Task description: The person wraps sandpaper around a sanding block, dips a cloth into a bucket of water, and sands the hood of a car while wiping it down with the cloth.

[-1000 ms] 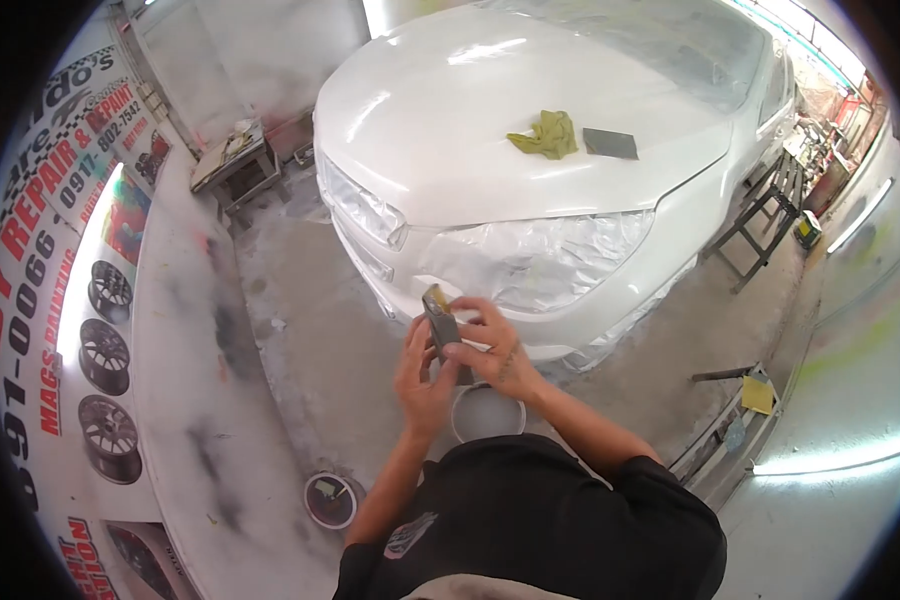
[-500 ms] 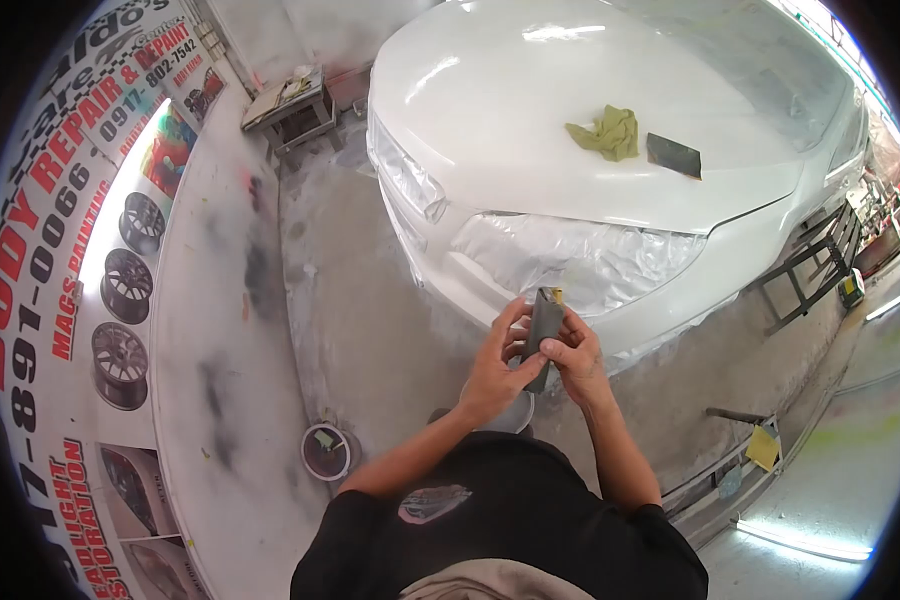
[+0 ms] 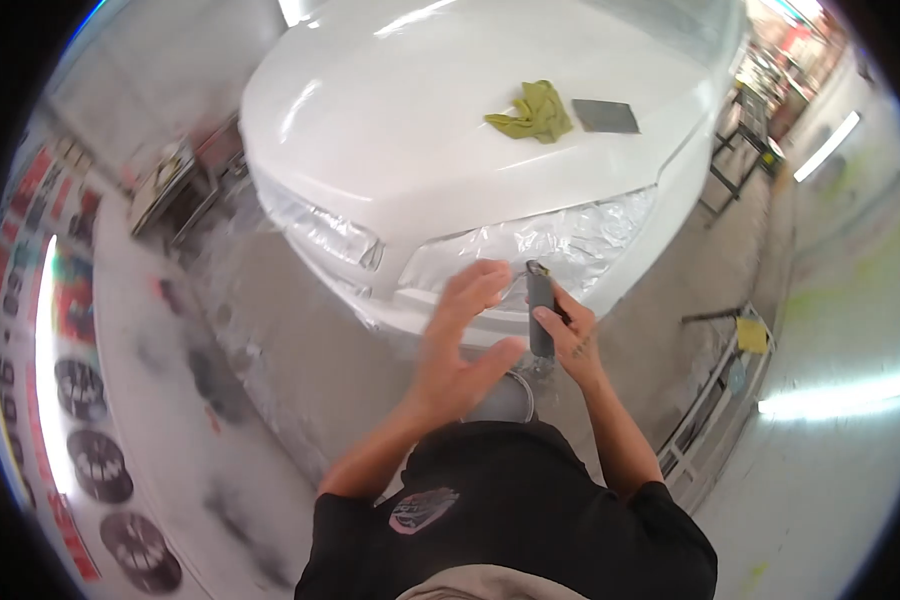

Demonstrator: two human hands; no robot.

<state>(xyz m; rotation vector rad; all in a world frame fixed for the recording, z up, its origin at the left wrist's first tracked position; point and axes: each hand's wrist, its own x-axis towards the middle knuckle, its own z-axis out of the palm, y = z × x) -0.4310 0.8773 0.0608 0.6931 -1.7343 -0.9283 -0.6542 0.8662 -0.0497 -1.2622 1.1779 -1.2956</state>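
That sanding block (image 3: 541,320) looks light, stiff, best gripped by its sides; the right hand (image 3: 575,338) clasps it, the left hand (image 3: 450,358) spreads empty.

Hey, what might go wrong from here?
The grey block sits in the right hand alone, so it might slip and drop toward the bucket below. The grey sheet and green cloth lie on the curved hood with nothing visibly pinning them, so they could slide if bumped.
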